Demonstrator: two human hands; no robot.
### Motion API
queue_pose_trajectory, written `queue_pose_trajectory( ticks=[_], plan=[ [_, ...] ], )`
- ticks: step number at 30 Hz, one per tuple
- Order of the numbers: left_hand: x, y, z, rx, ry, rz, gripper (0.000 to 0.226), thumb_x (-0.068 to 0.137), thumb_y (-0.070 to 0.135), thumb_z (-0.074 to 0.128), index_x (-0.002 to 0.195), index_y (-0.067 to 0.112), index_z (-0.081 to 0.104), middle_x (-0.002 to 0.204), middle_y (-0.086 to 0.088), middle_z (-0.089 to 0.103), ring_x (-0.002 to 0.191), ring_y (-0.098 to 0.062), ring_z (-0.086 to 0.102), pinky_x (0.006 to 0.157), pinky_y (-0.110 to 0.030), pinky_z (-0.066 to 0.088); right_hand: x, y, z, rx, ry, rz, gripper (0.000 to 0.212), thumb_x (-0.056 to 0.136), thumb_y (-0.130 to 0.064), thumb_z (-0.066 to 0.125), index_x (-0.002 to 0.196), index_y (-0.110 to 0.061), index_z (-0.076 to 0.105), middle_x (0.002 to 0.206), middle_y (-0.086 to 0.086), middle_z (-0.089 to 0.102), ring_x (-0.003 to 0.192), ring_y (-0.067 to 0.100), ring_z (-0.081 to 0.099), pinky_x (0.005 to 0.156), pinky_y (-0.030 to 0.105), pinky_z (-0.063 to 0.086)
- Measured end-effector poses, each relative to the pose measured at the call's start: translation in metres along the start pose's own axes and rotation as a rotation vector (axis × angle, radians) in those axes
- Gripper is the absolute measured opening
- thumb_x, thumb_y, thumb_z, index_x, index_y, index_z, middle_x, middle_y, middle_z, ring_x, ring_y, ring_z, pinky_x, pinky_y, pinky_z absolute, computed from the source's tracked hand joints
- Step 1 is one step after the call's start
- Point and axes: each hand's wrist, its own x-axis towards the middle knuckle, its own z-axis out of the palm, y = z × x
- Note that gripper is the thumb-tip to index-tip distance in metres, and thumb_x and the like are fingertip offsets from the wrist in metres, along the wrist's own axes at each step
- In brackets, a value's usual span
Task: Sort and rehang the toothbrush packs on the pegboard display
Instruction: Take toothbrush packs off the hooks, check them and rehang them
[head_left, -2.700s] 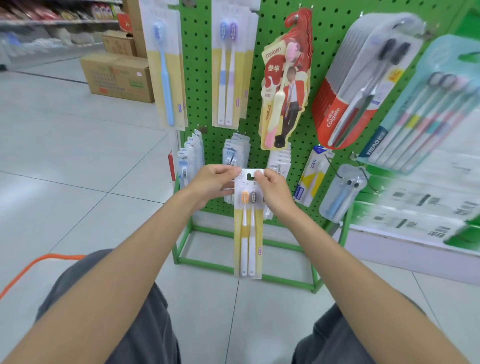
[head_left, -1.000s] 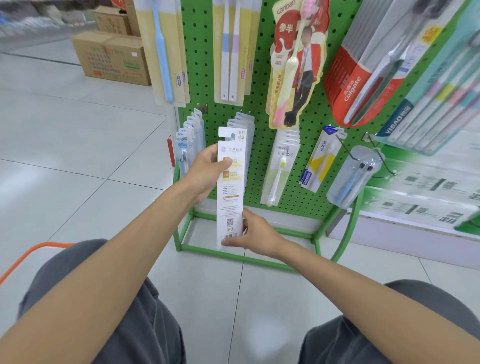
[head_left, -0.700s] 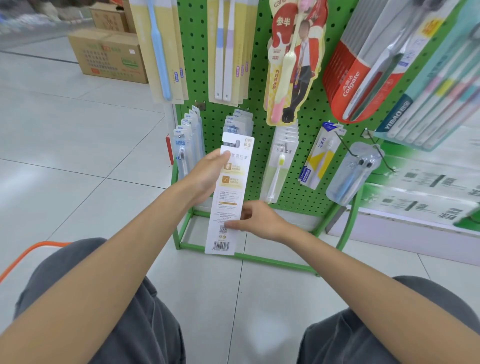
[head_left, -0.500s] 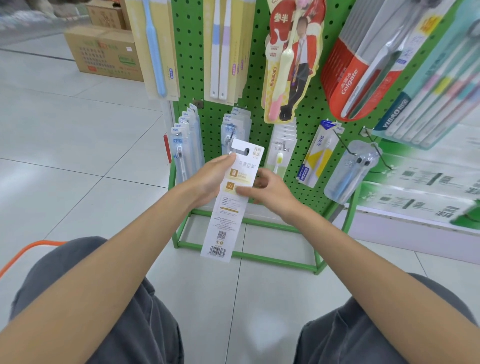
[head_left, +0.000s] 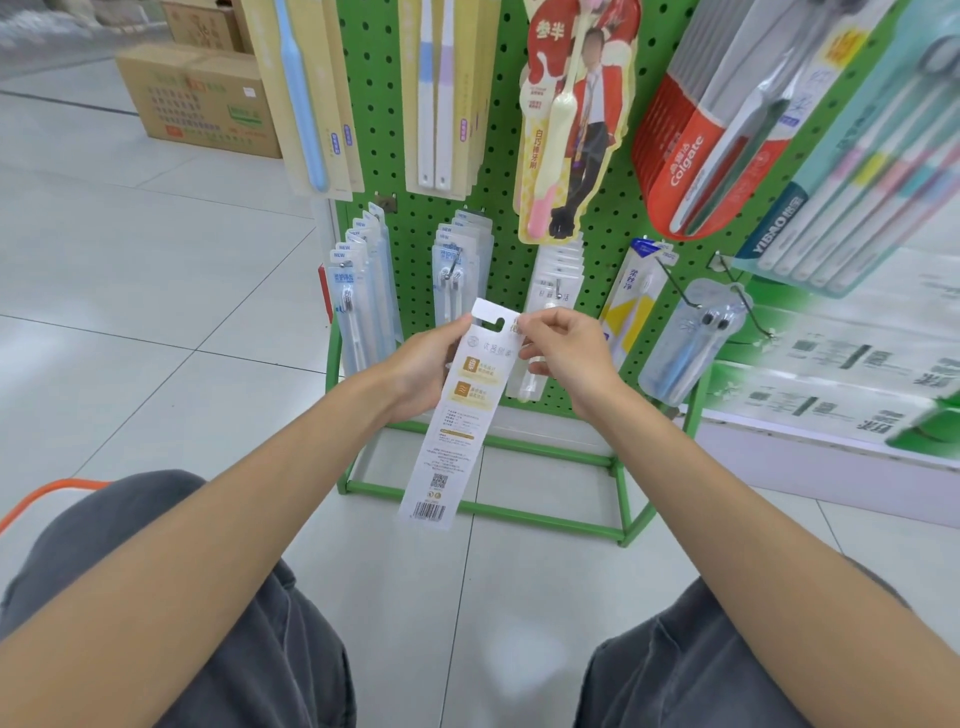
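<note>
The fingers of the right hand (head_left: 566, 353) now pinch the top corner of the toothbrush pack (head_left: 460, 410), just beside its hang hole (head_left: 492, 325). A second ago they held its bottom edge. The fingers of the left hand (head_left: 421, 369) curl round the pack's upper left edge, as they did before. The pack is tilted in the air in front of the lower row of the pegboard (head_left: 379, 104). Its printed back faces the camera, where earlier the brushes showed. With both hands now up at the tab, the checking looks done and rehanging is probably next. The hole is near the peg (head_left: 454, 265) but not on it, and I cannot tell which peg is meant.
</note>
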Motion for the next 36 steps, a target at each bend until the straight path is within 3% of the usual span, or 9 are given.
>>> queue_pose_trajectory(
  ticks=[2,6,10,13,16,21,26,31,36],
  plan=[
    [0.001,-0.002,0.002,0.027,0.006,0.028,0.040,0.105,0.040,0.037,0.132,0.019,0.060,0.131,-0.013,0.062,0.123,-0.029,0.058,0.103,-0.045,0.048,-0.002,0.000,0.003,-0.036,-0.012,0.007,0.023,0.098,-0.025,0.057,0.105,-0.004,0.065,0.090,0.003,0.068,0.075,0.013,0.066,0.067,0.025,0.058],
    [0.001,-0.011,0.011,0.315,0.073,0.204,0.041,0.101,0.034,0.052,0.139,0.022,0.052,0.134,0.000,0.060,0.126,-0.023,0.055,0.106,-0.041,0.046,-0.011,-0.003,0.011,0.060,-0.232,0.075,0.039,0.099,-0.038,0.053,0.116,-0.006,0.065,0.108,0.003,0.069,0.099,0.018,0.068,0.087,0.034,0.058],
    [-0.001,-0.010,0.015,0.443,0.131,0.323,0.051,0.089,0.020,0.072,0.135,0.030,0.053,0.128,0.016,0.056,0.113,-0.006,0.056,0.091,-0.018,0.046,-0.012,-0.004,0.014,0.069,-0.201,0.045,0.029,0.104,-0.019,0.042,0.107,-0.009,0.069,0.094,0.000,0.073,0.090,0.022,0.068,0.085,0.037,0.059],
    [0.003,-0.005,0.009,0.333,0.206,0.261,0.046,0.092,0.014,0.066,0.135,0.024,0.052,0.126,0.006,0.060,0.108,-0.009,0.061,0.089,-0.022,0.049,-0.008,-0.005,0.009,0.069,-0.175,-0.003,0.030,0.104,-0.010,0.039,0.106,-0.016,0.068,0.101,0.007,0.071,0.095,0.028,0.069,0.077,0.034,0.060],
    [0.006,-0.003,0.004,0.364,0.245,0.267,0.030,0.096,0.010,0.059,0.125,0.015,0.062,0.114,-0.002,0.069,0.096,-0.012,0.066,0.076,-0.015,0.052,-0.005,-0.002,0.007,-0.022,-0.151,-0.097,0.024,0.101,-0.010,0.047,0.109,-0.014,0.070,0.092,0.001,0.071,0.087,0.017,0.069,0.073,0.030,0.060],
    [0.004,-0.006,-0.003,0.316,0.307,0.222,0.015,0.091,0.017,0.070,0.098,0.004,0.070,0.097,-0.018,0.073,0.082,-0.024,0.068,0.080,-0.043,0.060,-0.004,0.003,0.008,-0.087,-0.175,-0.096,0.009,0.093,-0.012,0.064,0.086,-0.013,0.068,0.079,0.005,0.071,0.074,0.017,0.066,0.074,0.040,0.058],
    [-0.002,0.003,-0.003,0.269,0.290,0.235,0.018,0.096,0.015,0.062,0.106,0.001,0.067,0.100,-0.013,0.073,0.081,-0.016,0.070,0.066,-0.026,0.060,-0.004,-0.003,0.004,-0.120,-0.154,-0.129,0.022,0.096,-0.010,0.060,0.075,-0.015,0.066,0.075,0.000,0.070,0.071,0.012,0.067,0.074,0.033,0.060],
    [-0.014,0.024,-0.008,0.241,0.288,0.322,0.017,0.098,0.011,0.057,0.111,0.007,0.068,0.106,-0.009,0.074,0.095,-0.023,0.071,0.081,-0.035,0.060,-0.005,-0.023,0.005,-0.084,-0.173,-0.140,0.016,0.096,-0.009,0.059,0.083,-0.011,0.068,0.083,0.003,0.072,0.076,0.013,0.069,0.074,0.031,0.060],
    [-0.040,0.071,-0.021,0.267,0.318,0.403,0.014,0.096,0.006,0.060,0.108,0.007,0.067,0.089,0.001,0.074,0.076,-0.008,0.072,0.063,-0.023,0.058,-0.005,-0.072,0.018,-0.171,-0.169,-0.228,0.014,0.097,-0.013,0.058,0.091,-0.013,0.070,0.097,0.012,0.074,0.096,0.027,0.070,0.086,0.042,0.058]
  ],
)
